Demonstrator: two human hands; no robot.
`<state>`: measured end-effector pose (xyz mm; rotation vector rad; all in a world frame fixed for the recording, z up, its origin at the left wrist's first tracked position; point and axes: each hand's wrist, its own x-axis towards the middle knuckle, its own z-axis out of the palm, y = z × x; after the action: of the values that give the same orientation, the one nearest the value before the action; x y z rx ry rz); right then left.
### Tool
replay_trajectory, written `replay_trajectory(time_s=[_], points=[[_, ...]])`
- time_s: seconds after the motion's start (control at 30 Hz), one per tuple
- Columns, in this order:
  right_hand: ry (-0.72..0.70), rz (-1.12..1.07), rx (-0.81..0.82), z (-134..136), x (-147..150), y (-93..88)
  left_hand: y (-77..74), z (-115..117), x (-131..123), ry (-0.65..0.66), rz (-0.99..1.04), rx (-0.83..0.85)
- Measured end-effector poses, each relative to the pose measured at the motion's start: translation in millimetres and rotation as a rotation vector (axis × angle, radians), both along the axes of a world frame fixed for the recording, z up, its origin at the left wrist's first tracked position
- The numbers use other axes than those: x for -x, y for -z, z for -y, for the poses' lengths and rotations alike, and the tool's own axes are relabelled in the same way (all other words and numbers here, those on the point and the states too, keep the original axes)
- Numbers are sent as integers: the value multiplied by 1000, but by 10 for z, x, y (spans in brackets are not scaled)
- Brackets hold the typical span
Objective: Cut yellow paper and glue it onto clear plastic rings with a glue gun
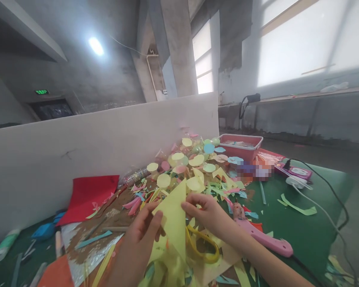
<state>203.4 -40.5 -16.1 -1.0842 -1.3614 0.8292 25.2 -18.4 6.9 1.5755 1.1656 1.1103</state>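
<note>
While both hands work at a single piece, each is clamped on the yellow paper [174,211], which stands between them with its pointed upper corner directed away from the wearer. The left hand [142,235] grips the paper's left side, the thumb laid across the near face and the fingers curled behind; the right hand [208,210] pinches the opposite edge between thumb and forefinger, a little below the corner. The hands are near each other but apart, the paper separating them. Below the hands, the sheet descends toward other yellow pieces, and where its lower end lies cannot be told. Just beneath the right hand, the yellow scissors handles [212,259] lie beside the paper, the blades hidden. To the right of that hand, past the forearm, a pink corded tool [266,238], shaped like a glue gun, rests on the green tabletop [312,237], and a pale green strip [306,211] lies farther to the right. Directly beyond both hands are mixed paper scraps [134,205] and a cluster of paper discs [163,180] in yellow, pink and blue; beyond the right hand stands a pink basket [242,152] with a pale rim. To the left of the left hand lies a narrow blue strip [94,240], with a red sheet [91,195] farther off, against the white panel [48,159].
</note>
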Motion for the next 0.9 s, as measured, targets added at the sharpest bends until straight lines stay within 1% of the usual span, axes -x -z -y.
replay_trajectory(time_s=[0.1, 0.2, 0.3, 0.4, 0.47, 0.57, 0.63, 0.73, 0.9], points=[[-29, 36, 44, 14, 48, 5, 5, 1, 18, 26, -13, 58], [43, 73, -12, 6, 68, 49, 13, -33, 54, 30, 7, 79], [103, 177, -159, 2, 59, 101, 31, -110, 98, 24, 37, 58], [82, 340, -363, 9, 40, 133, 43, -169, 120, 62, 69, 103], [75, 439, -487, 15, 27, 147, 38, -172, 114, 95, 99, 133], [116, 558, -639, 25, 3, 166, 8, -133, 88, 117, 126, 175], [134, 618, -696, 31, -15, 174, -19, -99, 72, 101, 130, 184], [139, 688, -722, 28, -35, 184, -43, -76, 71, 98, 111, 158], [216, 712, -780, -14, -32, 210, 2, -129, 132, 153, 33, 130]])
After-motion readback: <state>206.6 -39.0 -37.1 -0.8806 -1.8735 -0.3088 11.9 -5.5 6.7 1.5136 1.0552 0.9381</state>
